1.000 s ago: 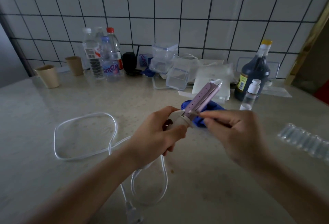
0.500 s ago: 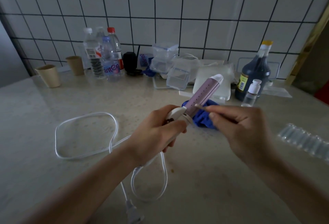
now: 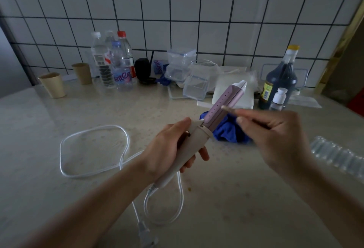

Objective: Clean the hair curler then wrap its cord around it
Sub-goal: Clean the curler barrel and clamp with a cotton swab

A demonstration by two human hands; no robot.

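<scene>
**Item: hair curler** [image 3: 222, 103], mauve perforated barrel, cream handle, white tip. Held above the beige speckled countertop [image 3: 59, 198], barrel slanting up and away to the right, over a crumpled blue cloth [image 3: 230, 129].

**Left hand** [image 3: 167, 149]: fingers wrapped round the cream handle, thumb up by the collar. The grip matches that of half a second ago.

**Right hand** [image 3: 275, 135]: pinching a thin stick with a pale tip [image 3: 229, 109] between thumb and fingers. The tip now sits at mid-barrel. A second ago it was at the barrel's base by the collar, and half a second ago a little higher. Whether the tip touches the barrel cannot be told.

**White cord** [image 3: 106, 126]: runs from the handle's end, loose in two loops on the countertop to the left, unwrapped, lying as before. White plug [image 3: 145, 234] at the near edge.

**Also present:**
- Two tan paper cups [image 3: 52, 85], far left.
- Clear plastic water bottles [image 3: 118, 66], by the tiled wall.
- Dark bottle with a yellow cap [image 3: 279, 82].
- Small white-capped bottle [image 3: 278, 98], just before the dark bottle.
- Row of clear vials [image 3: 338, 155], at right.
</scene>
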